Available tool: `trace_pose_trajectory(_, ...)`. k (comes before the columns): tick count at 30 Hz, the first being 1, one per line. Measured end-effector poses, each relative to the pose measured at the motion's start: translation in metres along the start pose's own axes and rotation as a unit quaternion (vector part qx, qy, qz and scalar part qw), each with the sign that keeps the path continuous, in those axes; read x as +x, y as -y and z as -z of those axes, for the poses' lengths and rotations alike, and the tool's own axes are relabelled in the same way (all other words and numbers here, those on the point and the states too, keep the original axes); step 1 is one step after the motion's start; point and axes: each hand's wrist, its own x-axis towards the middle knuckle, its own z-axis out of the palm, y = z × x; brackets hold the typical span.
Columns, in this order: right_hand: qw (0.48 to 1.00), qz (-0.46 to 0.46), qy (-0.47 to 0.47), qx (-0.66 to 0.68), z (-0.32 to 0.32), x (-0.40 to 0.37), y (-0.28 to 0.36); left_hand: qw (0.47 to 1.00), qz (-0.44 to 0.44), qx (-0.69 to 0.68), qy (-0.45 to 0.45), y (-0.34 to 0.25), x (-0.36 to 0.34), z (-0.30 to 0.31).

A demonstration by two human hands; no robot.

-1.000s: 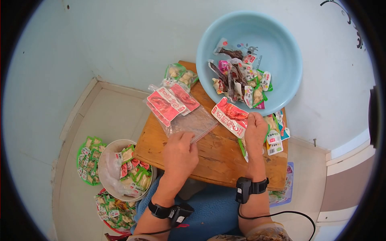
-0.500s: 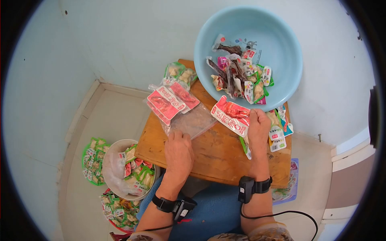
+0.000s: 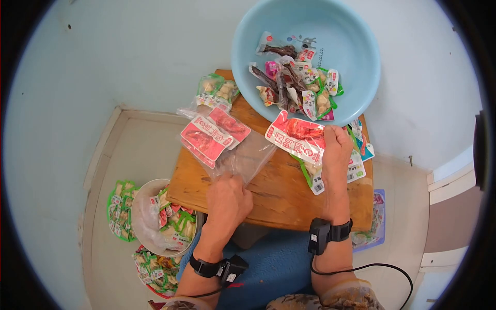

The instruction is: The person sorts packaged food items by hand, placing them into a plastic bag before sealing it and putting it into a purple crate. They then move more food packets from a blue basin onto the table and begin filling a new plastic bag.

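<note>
From the head view we see the left hand (image 3: 227,199) closed, knuckles up, at the near edge of a clear plastic bag (image 3: 247,155), fingers pinching its open mouth against the wooden bench (image 3: 279,204). The bag lies flat and slantwise across the left part of the bench, and in its far end we make out several red packets (image 3: 212,135) stacked one on another. The right hand (image 3: 336,150) is curled around the right end of a red-and-white packet (image 3: 295,137), holding it just above the bench, between the bag and a pale blue basin (image 3: 356,57). The basin rests on the far right corner of the bench and holds a heap of mixed snack packets (image 3: 299,88). More green-edged packets (image 3: 316,178) lie under and beside the right hand. A green packet of pale balls (image 3: 214,90) sits at the far left corner, just beyond the bag. On the floor to the left we see a bowl (image 3: 140,219) filled with small packets, with more packets heaped around it.
</note>
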Motion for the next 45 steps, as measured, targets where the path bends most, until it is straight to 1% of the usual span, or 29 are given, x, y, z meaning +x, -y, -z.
trace_pose_trajectory(1,0.999,-0.008,-0.007,0.036,0.001,0.001,-0.001,1.0,0.002,-0.002,0.022,-0.003,-0.002,0.001)
trace_pose_trajectory(2,0.999,-0.011,-0.012,0.033,0.003,0.003,-0.001,1.0,-0.001,-0.002,0.028,-0.003,-0.005,-0.001)
trace_pose_trajectory(4,0.985,-0.065,0.004,0.159,0.007,0.006,0.001,0.998,0.0,-0.045,0.047,-0.003,-0.008,-0.007)
trace_pose_trajectory(5,0.981,-0.073,0.001,0.181,0.009,0.008,0.001,0.998,-0.002,-0.045,0.053,-0.007,-0.007,-0.006)
trace_pose_trajectory(7,0.976,-0.087,0.002,0.199,0.013,0.009,0.002,0.996,0.029,-0.071,0.043,-0.016,-0.002,-0.004)
trace_pose_trajectory(8,0.971,-0.099,0.007,0.218,0.014,0.009,0.003,0.996,0.029,-0.07,0.046,-0.017,-0.001,-0.008)
trace_pose_trajectory(10,0.968,-0.103,0.008,0.231,0.016,0.009,0.003,0.998,0.003,-0.069,-0.006,-0.015,0.002,-0.02)
trace_pose_trajectory(11,0.964,-0.104,0.01,0.244,0.018,0.009,0.004,0.998,0.004,-0.068,-0.005,-0.016,0.003,-0.023)
trace_pose_trajectory(13,0.965,-0.104,0.022,0.24,0.022,0.009,0.005,0.998,-0.042,-0.026,-0.038,-0.018,0.006,-0.03)
trace_pose_trajectory(14,0.965,-0.103,0.036,0.237,0.024,0.01,0.004,0.998,-0.042,-0.025,-0.037,-0.018,0.006,-0.033)
trace_pose_trajectory(16,0.966,-0.103,0.03,0.234,0.03,0.014,-0.004,0.996,-0.078,0.014,-0.042,-0.019,0.007,-0.039)
trace_pose_trajectory(18,0.967,-0.1,0.025,0.234,0.034,0.019,-0.006,0.995,-0.086,0.037,-0.037,-0.023,0.007,-0.038)
trace_pose_trajectory(20,0.968,-0.101,0.005,0.23,0.04,0.021,-0.002,0.993,-0.097,0.059,-0.039,-0.026,0.01,-0.039)
trace_pose_trajectory(21,0.968,-0.096,0.005,0.23,0.043,0.022,0.002,0.993,-0.096,0.072,-0.023,-0.025,0.009,-0.039)
trace_pose_trajectory(22,0.966,-0.098,-0.032,0.238,0.046,0.021,0.007,0.992,-0.094,0.085,-0.007,-0.026,0.009,-0.041)
trace_pose_trajectory(23,0.961,-0.102,-0.069,0.246,0.048,0.021,0.009,0.992,-0.095,0.084,-0.01,-0.027,0.009,-0.042)
trace_pose_trajectory(25,0.957,-0.091,-0.071,0.265,0.062,0.031,-0.004,0.987,-0.103,0.124,-0.021,-0.028,0.01,-0.045)
trace_pose_trajectory(26,0.952,-0.084,-0.074,0.284,0.07,0.036,-0.01,0.987,-0.102,0.124,-0.023,-0.028,0.01,-0.045)
trace_pose_trajectory(29,0.948,-0.084,-0.072,0.299,0.083,0.034,0.002,0.987,-0.105,0.121,-0.031,-0.027,0.011,-0.047)
trace_pose_trajectory(30,0.944,-0.087,-0.08,0.31,0.086,0.034,0.003,0.991,-0.093,0.092,-0.029,-0.026,0.012,-0.048)
trace_pose_trajectory(31,0.944,-0.086,-0.079,0.31,0.089,0.036,0.001,0.994,-0.081,0.064,-0.026,-0.025,0.012,-0.048)
trace_pose_trajectory(37,0.948,-0.081,-0.091,0.293,0.097,0.039,-0.007,0.994,-0.089,0.031,-0.053,-0.032,0.011,-0.041)
trace_pose_trajectory(39,0.951,-0.072,-0.065,0.294,0.094,0.036,-0.004,0.993,-0.091,0.049,-0.05,-0.028,0.011,-0.046)
trace_pose_trajectory(40,0.951,-0.076,-0.066,0.293,0.092,0.035,-0.002,0.992,-0.095,0.067,-0.049,-0.026,0.013,-0.047)
trace_pose_trajectory(42,0.956,-0.115,-0.04,0.266,0.087,0.034,0.002,0.993,-0.088,0.06,-0.045,-0.024,0.014,-0.049)
trace_pose_trajectory(43,0.956,-0.115,-0.041,0.266,0.086,0.035,-0.001,0.994,-0.081,0.052,-0.043,-0.024,0.015,-0.05)
trace_pose_trajectory(45,0.968,-0.116,-0.035,0.221,0.083,0.038,-0.013,0.995,-0.078,0.039,-0.049,-0.02,0.016,-0.052)
